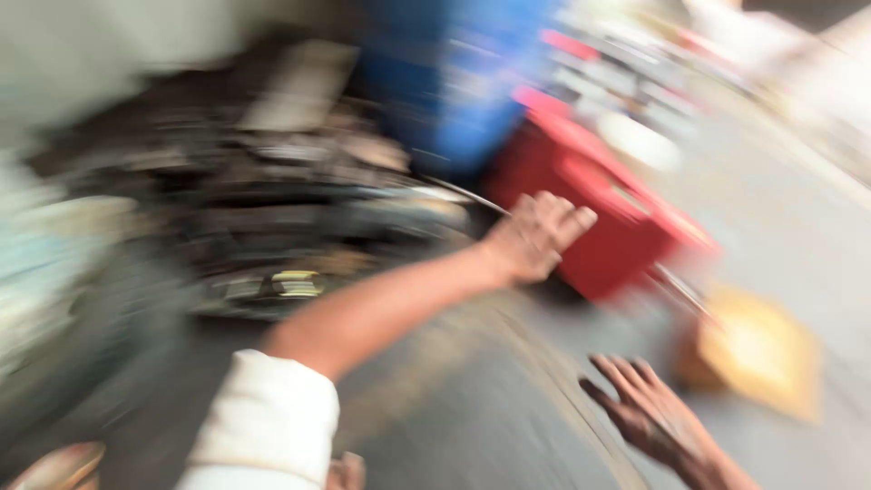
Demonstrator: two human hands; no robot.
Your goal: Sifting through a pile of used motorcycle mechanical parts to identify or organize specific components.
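Observation:
The picture is heavily blurred by motion. My left hand [537,238] reaches forward on a bare arm with a white rolled sleeve, its fingers curled beside a thin pale curved rim [463,195] of a dark round object; whether it grips the rim is unclear. Just beyond the hand stands a red box [603,213]. My right hand [646,413] hangs low at the right with fingers spread and holds nothing, above grey ground.
A dark heap of machinery or wheels [272,209] fills the left and middle. A blue container [458,91] stands behind the red box. A yellow-brown box [758,349] lies on the grey ground [508,426] at the right.

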